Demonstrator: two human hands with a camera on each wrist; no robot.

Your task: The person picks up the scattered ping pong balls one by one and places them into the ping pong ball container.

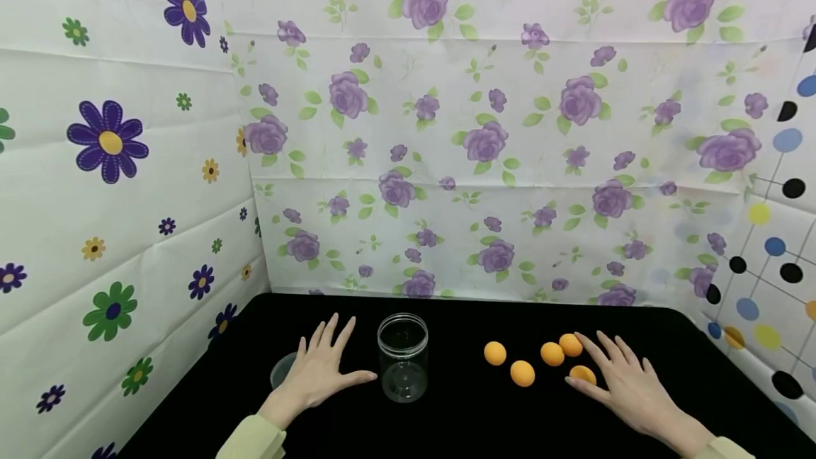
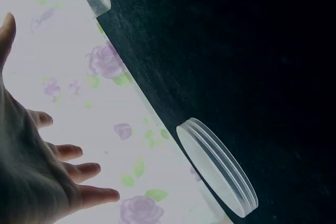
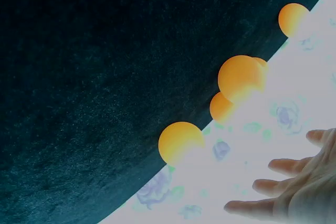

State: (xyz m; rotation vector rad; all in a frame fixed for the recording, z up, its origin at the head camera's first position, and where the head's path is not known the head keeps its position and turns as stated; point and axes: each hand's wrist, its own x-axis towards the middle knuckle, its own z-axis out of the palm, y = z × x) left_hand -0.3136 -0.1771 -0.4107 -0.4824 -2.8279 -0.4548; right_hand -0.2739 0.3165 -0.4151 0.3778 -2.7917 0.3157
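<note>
A clear, open-topped jar (image 1: 404,360) stands upright on the black table. To its left, my left hand (image 1: 316,372) is spread with straight fingers, its thumb pointing at the jar's side. Partly hidden behind that hand lies a round translucent lid (image 1: 279,372), seen whole as a lid (image 2: 218,169) in the left wrist view. Several orange ping-pong balls (image 1: 523,373) are scattered right of the jar. Over the rightmost ball (image 1: 583,373) reaches my right hand (image 1: 631,389), fingers extended and nothing gripped. Its thumb and index fingertip overlap the nearest balls in the head view.
The black cloth-like tabletop (image 1: 459,423) has rounded far corners. A rose-patterned sheet (image 1: 446,126) hangs behind it. Another sheet with daisies (image 1: 127,218) closes the left side, and a dotted sheet (image 1: 765,289) the right.
</note>
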